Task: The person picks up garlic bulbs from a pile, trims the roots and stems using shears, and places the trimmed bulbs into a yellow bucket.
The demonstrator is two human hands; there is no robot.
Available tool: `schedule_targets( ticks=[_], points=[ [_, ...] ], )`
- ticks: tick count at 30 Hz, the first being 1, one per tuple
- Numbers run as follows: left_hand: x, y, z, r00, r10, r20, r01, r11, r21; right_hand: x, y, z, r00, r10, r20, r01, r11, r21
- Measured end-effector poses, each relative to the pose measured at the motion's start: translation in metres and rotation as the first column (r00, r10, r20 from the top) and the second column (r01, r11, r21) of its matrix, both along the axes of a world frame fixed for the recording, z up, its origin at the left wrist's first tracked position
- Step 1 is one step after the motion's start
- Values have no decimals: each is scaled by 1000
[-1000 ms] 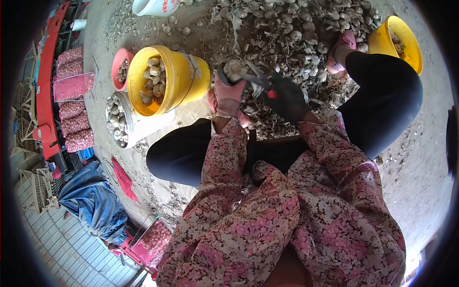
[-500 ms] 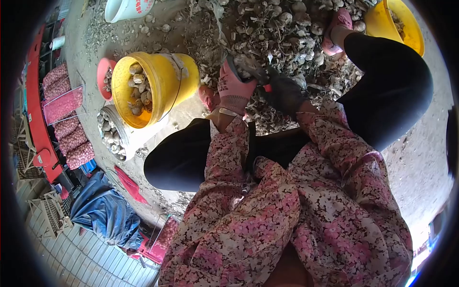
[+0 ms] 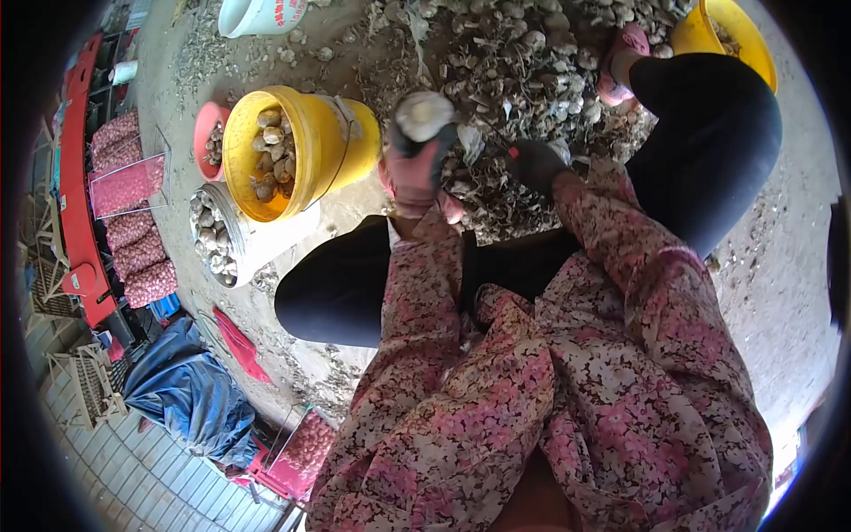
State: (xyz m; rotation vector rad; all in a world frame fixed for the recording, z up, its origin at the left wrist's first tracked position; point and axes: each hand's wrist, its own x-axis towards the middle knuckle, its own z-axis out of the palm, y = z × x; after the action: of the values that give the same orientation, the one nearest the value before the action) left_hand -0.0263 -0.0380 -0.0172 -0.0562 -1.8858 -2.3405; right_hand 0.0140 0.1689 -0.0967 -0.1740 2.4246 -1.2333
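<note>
My left hand, in a pink glove with dark fingertips, grips a pale garlic bulb to the right of the yellow bucket. My right hand, in a dark glove, is closed around a tool with a small red part, its shape hard to make out. Thin stalks or a blade extend from it toward the bulb. Beneath and beyond both hands spreads a heap of garlic with dry stalks.
Left of the yellow bucket are a pink bucket and a white bucket of bulbs. Another yellow bucket stands upper right, a white one upper left. Filled mesh sacks and a blue tarp lie far left.
My left hand has moved slightly left and turned, bringing the bulb up into view. My right hand has drawn away to the right, widening the gap. The view has shifted slightly.
</note>
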Motion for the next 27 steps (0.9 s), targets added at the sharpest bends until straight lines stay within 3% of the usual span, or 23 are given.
schedule_targets(
  ticks=[1, 2, 3, 4, 5, 6, 7, 9, 10, 11, 12, 13, 14, 15, 17, 18, 19, 20, 21, 22, 23, 25, 27],
  points=[
    [3, -6, 18, 991, 118, 57, -121, 991, 54, 6, -4, -1, 1000, 0, -14, 0, 1000, 4],
    [1, -10, 56, 982, 177, 66, -170, 981, -92, 14, -9, -10, 998, -57, -9, 56, 991, -120],
    [-14, -36, 43, 956, 255, -148, -273, 955, -118, 20, -7, -13, 993, -118, 3, 116, 963, -241],
    [-24, -47, 62, 954, 261, -145, -208, 929, 306, 24, -7, 6, 936, -218, 276, 315, 870, -379],
    [-31, -53, 80, 955, 266, -131, -112, 732, 672, 25, -12, 35, 804, -244, 542, 521, 727, -446],
    [-44, -59, 78, 956, 274, -102, -124, 696, 707, 22, -12, 54, 595, -162, 787, 769, 401, -498],
    [-52, -63, 69, 956, 284, -71, -141, 659, 739, 21, -13, 63, 590, -164, 790, 774, 393, -497],
    [-86, -68, 0, 991, 130, 13, -122, 889, 441, 17, -15, 74, 562, -313, 766, 815, 371, -446],
    [-95, -41, -8, 956, 160, -245, -220, 945, -242, 17, -16, 73, 528, -296, 796, 846, 269, -461],
    [-99, -3, -17, 893, -2, -449, -381, 525, -761, 13, -18, 74, 513, -300, 804, 856, 254, -451],
    [-107, 39, -7, 989, 142, -40, -143, 858, -494, 7, -21, 75, 432, -346, 833, 902, 157, -402],
    [-116, 74, 4, 915, 68, 398, -57, 998, -39, 2, -18, 78, 346, -386, 855, 934, 58, -352],
    [-132, 93, -12, 941, 34, 337, 52, 968, -244, 3, -14, 67, 340, -321, 884, 937, 40, -346],
    [-153, 110, -32, 960, -16, 280, 144, 885, -442, 1, -14, 58, 325, -326, 888, 942, 30, -334],
    [-192, 136, -90, 904, -158, 397, 366, 765, -530, -8, -22, 50, 301, -371, 878, 931, -87, -355],
    [-209, 155, -102, 915, -208, 346, 403, 549, -733, -12, -25, 52, 298, -371, 880, 904, -186, -385],
    [-218, 173, -110, 911, -274, 307, 382, 289, -878, -19, -28, 54, 289, -369, 883, 904, -197, -379],
    [-220, 187, -114, 907, -283, 313, 390, 283, -876, -24, -31, 57, 238, -377, 895, 908, -241, -342],
    [-219, 201, -118, 851, -277, 447, 463, -8, -886, -27, -30, 57, 184, -384, 905, 909, -284, -305],
    [-219, 212, -118, 789, -231, 569, 500, -297, -814, -24, -26, 52, 268, -393, 879, 900, -223, -374],
    [-220, 221, -117, 783, -239, 574, 503, -300, -811, -26, -25, 45, 258, -397, 881, 901, -231, -367],
    [-220, 231, -107, 707, -39, 706, 624, -436, -648, -31, -26, 35, 247, -379, 892, 867, -325, -378],
    [-211, 197, -130, 769, -130, 625, 547, -371, -750, -30, -22, 31, 242, -407, 881, 900, -245, -360]
  ],
)
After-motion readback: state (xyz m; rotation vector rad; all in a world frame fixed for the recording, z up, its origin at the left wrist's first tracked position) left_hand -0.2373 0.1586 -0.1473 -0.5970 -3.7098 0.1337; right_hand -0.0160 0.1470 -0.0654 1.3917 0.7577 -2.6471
